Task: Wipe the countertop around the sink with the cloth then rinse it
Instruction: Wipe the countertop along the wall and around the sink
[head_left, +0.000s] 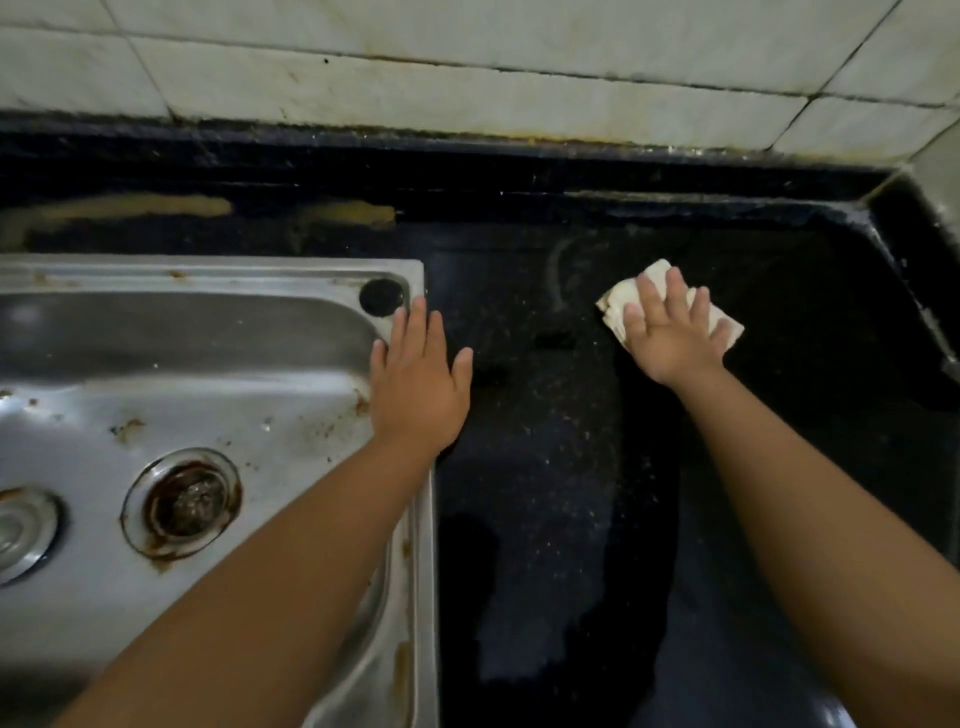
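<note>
Seemingly mid-wipe: flat right hand (672, 338) presses cloth (618, 301) on the speckled desk (545, 415) (rinsing remains); left hand (415, 379), fingers straight, rests on sink (208, 270) rim.

Left hand (415, 384) flat, right hand (670, 338) flat, fingers spread

Home kitchen, worn and well used. Steel sink (208, 395) set into dark speckled stone countertop (545, 467). Rusty drain strainer (184, 501) in sink floor, second drain (21, 530) just left of it at frame edge. Round tap hole (382, 296) in sink's back right corner. Rust spots and stains across sink basin and rim. Pale tiled wall (467, 78) behind sink, grout lines dark with grime. Raised dark kerb (675, 205) along counter's back edge, right of sink. Tan patches (135, 205) on counter just behind sink.
</note>
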